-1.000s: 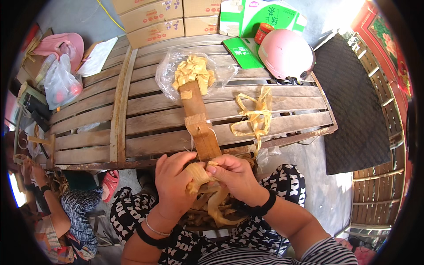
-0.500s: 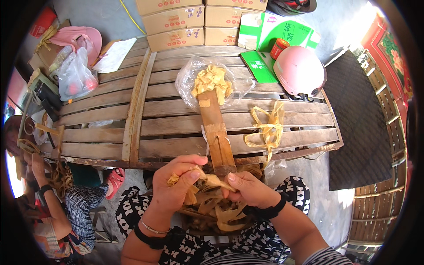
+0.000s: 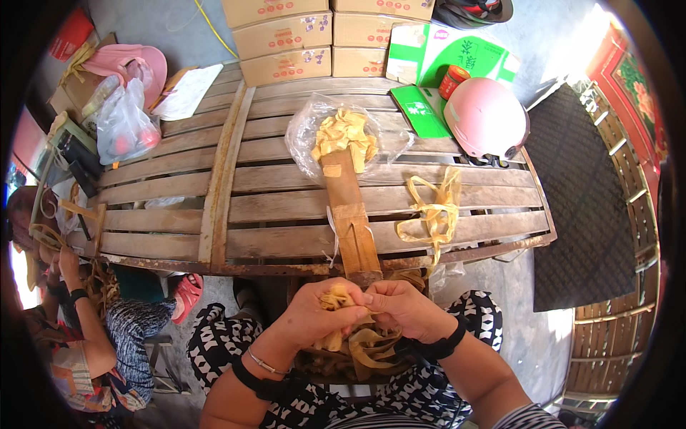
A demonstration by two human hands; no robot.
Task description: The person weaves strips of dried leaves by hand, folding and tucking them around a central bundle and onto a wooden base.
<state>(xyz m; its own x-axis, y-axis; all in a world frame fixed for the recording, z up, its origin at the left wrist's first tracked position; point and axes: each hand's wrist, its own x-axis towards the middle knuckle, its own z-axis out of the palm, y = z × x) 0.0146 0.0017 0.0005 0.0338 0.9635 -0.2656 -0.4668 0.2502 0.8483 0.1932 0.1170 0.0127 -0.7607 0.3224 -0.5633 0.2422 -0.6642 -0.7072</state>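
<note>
Close together at the near end of a narrow wooden board (image 3: 355,239), both of my hands are closed on soft yellow-tan strips. My left hand (image 3: 314,312) wraps round a bunch of the strips (image 3: 334,297). Against it, my right hand (image 3: 409,309) pinches at the same strips; its fingertips partly hide what they grip. Below my hands, between my knees, lies a heap of long limp strips (image 3: 373,347) in a container mostly hidden. At the board's far end, small folded yellow pieces (image 3: 344,132) are piled on a clear plastic bag (image 3: 300,136).
The slatted wooden table (image 3: 279,193) carries a yellow plastic bag (image 3: 436,211), a pink helmet (image 3: 477,114), a red can (image 3: 453,81) and green cardboard (image 3: 421,111). Cartons (image 3: 282,64) stack behind. At left are a plastic bag (image 3: 127,129) and another person (image 3: 82,322) seated, handling strips.
My left hand has moved right and closed round the strips, meeting my right hand. The strip stretched between the hands before is now gathered up in them.
</note>
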